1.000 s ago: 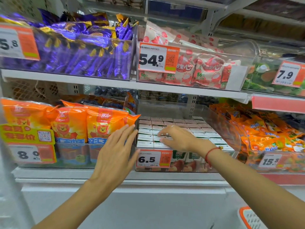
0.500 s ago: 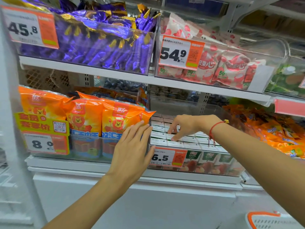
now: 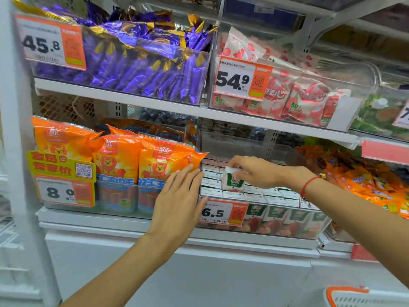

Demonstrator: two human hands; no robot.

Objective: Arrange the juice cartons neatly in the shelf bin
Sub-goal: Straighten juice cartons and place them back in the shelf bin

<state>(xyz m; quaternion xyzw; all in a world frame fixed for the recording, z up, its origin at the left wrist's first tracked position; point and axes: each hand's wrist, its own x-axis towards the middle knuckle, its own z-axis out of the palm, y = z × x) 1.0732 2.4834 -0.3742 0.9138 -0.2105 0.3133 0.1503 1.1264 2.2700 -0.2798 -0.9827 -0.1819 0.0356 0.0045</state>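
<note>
A clear shelf bin on the lower shelf holds several rows of small white and green juice cartons standing upright. My right hand grips one juice carton from above, raised out of the front left rows. My left hand has straight fingers laid flat against the bin's left front corner, beside the 6.5 price tag.
Orange sausage packs fill the bin to the left and orange snack bags the bin to the right. The upper shelf overhangs the cartons closely. An orange and white basket shows at the bottom right.
My right hand has gone from touching the carton tops to gripping one carton and lifting it above the rows. My left hand stays at the bin's left corner.
</note>
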